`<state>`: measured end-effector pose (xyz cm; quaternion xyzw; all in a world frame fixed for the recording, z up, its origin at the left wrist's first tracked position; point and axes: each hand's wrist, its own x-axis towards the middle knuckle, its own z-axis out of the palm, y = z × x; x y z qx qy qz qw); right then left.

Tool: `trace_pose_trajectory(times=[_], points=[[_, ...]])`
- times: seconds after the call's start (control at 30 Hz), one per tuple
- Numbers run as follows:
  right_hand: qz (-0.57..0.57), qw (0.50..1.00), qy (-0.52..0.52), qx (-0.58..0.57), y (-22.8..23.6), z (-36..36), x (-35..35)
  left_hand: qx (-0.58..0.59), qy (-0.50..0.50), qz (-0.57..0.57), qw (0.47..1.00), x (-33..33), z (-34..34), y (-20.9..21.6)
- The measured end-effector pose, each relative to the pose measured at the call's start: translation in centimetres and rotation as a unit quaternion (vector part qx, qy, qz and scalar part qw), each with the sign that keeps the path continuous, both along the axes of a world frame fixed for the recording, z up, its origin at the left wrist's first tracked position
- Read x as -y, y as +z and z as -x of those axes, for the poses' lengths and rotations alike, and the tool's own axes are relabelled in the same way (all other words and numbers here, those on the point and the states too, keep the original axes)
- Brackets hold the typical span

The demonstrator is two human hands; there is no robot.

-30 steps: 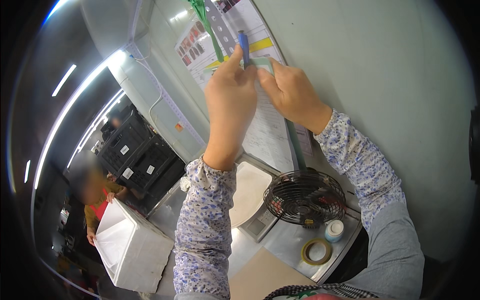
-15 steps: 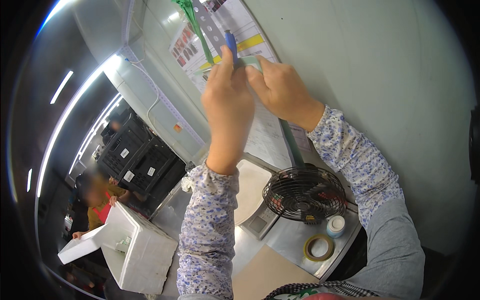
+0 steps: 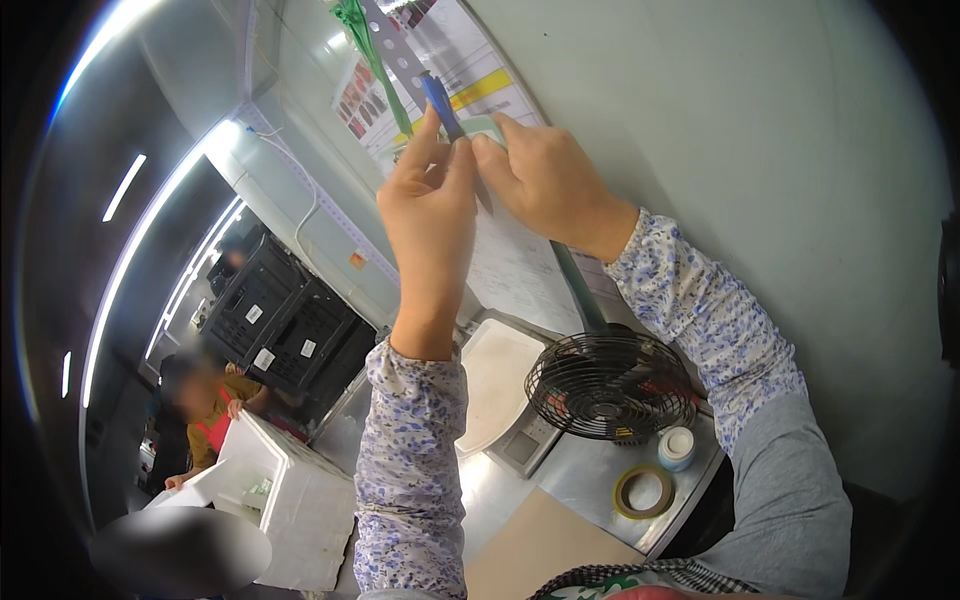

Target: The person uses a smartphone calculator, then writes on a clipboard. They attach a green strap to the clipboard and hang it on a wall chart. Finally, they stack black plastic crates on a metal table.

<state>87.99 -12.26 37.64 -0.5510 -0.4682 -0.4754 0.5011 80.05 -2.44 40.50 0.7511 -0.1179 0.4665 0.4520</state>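
My left hand (image 3: 428,215) is raised toward the wall with its thumb and fingers pinched on a blue pen (image 3: 437,98). The pen tilts, its blue end up and its dark lower part passing behind my fingertips. Close beside it, my right hand (image 3: 560,180) is closed on the top edge of a pale green clipboard (image 3: 480,126), thumb in front. A sheet of paper with faint writing (image 3: 515,265) hangs on the clipboard; my hands hide part of it. Behind my left fingers are a green strip (image 3: 376,68) and a perforated grey strip (image 3: 397,55).
Below stand a black wire-caged fan (image 3: 610,385), a scale with a pale tray (image 3: 503,375), a tape roll (image 3: 643,493) and a small white-capped bottle (image 3: 677,448). At left, a co-worker (image 3: 210,400) holds a white foam box (image 3: 305,515) near stacked black crates (image 3: 290,310).
My left hand has shifted left and the pen now leans further left. My right hand stays at the clipboard's top. The co-worker's foam lid has moved, and a blurred dark shape has appeared at lower left.
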Motion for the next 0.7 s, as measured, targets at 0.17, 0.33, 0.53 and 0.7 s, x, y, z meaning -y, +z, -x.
trace_pose_trajectory(times=[0.17,0.33,0.53,0.7], points=[[0.006,1.0,-0.007,0.004,0.1,0.4,-0.3,0.144,0.172,-0.218,0.95,-0.8,-0.4,-0.6],[0.022,1.0,-0.02,-0.005,0.1,0.3,-0.4,0.046,0.042,-0.06,0.996,-1.1,-0.4,-0.6],[0.025,0.999,-0.029,-0.015,0.0,0.6,-0.3,-0.014,-0.019,0.015,1.0,-0.6,0.3,-0.3],[0.041,0.998,-0.036,-0.026,-0.1,0.9,-0.5,-0.046,-0.111,0.078,0.99,-1.2,0.6,-0.1]])
